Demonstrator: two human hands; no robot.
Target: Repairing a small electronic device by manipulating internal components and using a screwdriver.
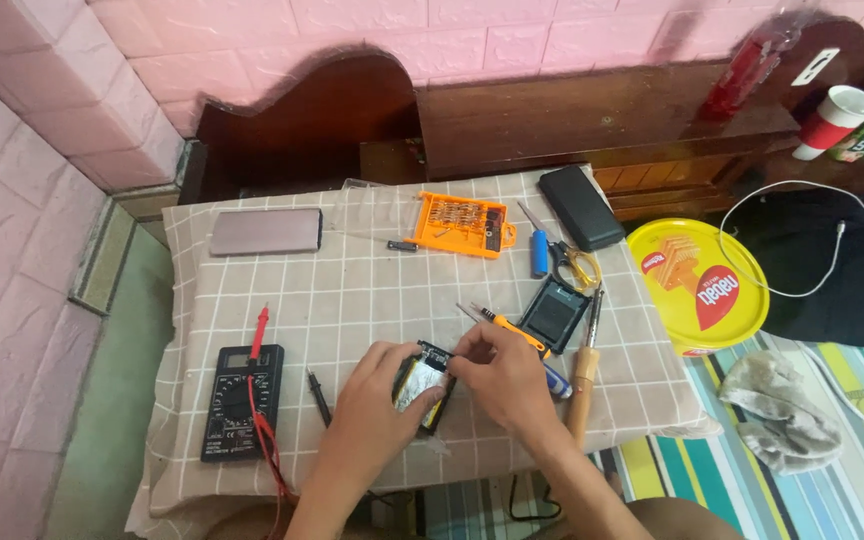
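Note:
My left hand cradles a small black device with a silvery foil-wrapped pack over the checked cloth. My right hand pinches the top edge of the same device with its fingertips. Just beyond my right hand lie an orange-handled tool and a wooden-handled soldering iron. A black square part rests next to them.
A black multimeter with red and black leads lies at the left. Farther back are a grey flat device, an orange screwdriver bit case, a blue screwdriver and a black power bank. A yellow round tin sits right.

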